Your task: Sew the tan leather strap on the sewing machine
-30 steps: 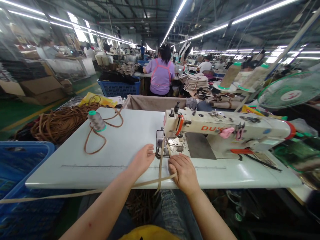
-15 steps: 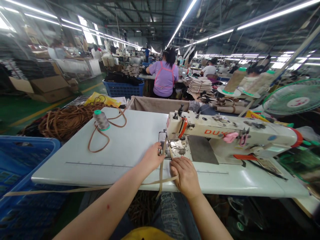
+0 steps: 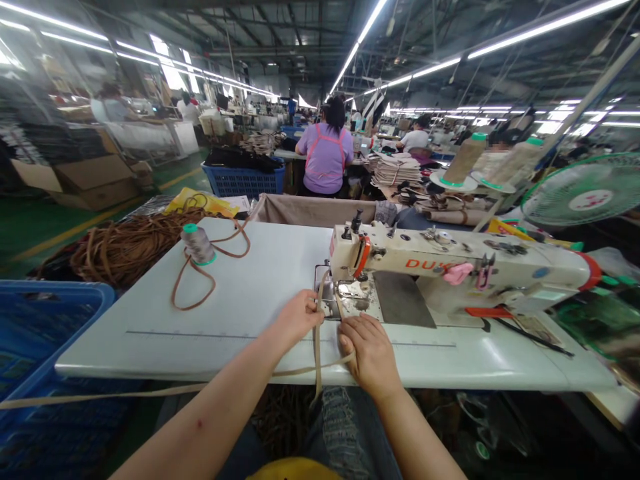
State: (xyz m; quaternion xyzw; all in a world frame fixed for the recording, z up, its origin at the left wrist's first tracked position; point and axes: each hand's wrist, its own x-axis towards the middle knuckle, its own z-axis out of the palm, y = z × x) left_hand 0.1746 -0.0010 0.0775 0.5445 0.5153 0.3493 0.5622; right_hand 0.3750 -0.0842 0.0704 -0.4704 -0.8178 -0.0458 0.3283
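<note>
On the white table [image 3: 240, 300], just in front of the needle end of the cream sewing machine [image 3: 450, 270], the person's two hands work a narrow tan strap [image 3: 317, 333]. The left hand [image 3: 296, 319] lies just left of the machine's needle plate, its fingers curled loosely around the strap where the strap climbs toward the needle. The right hand [image 3: 369, 352] rests palm down in front of the machine's bed, fingers bent, pressing the strap flat against the table near the edge; whether it pinches the strap or only holds it down cannot be told. From the machine the strap runs down between the hands, loops over the table edge in front of the machine, and trails off far to the left of it, passing a blue crate [image 3: 45, 333] that sits beside the table's left end.

Well left of the machine, a grey thread cone [image 3: 198, 244] with a green top stands upright on the table, with a loop of brown cord [image 3: 193, 283] lying around it. Farther left, beyond the table's corner, sits a heap of brown cords [image 3: 125, 243]. Behind the machine, a person in a purple top [image 3: 324, 159] sits facing away, and to the machine's right stands a green fan [image 3: 583, 190].
</note>
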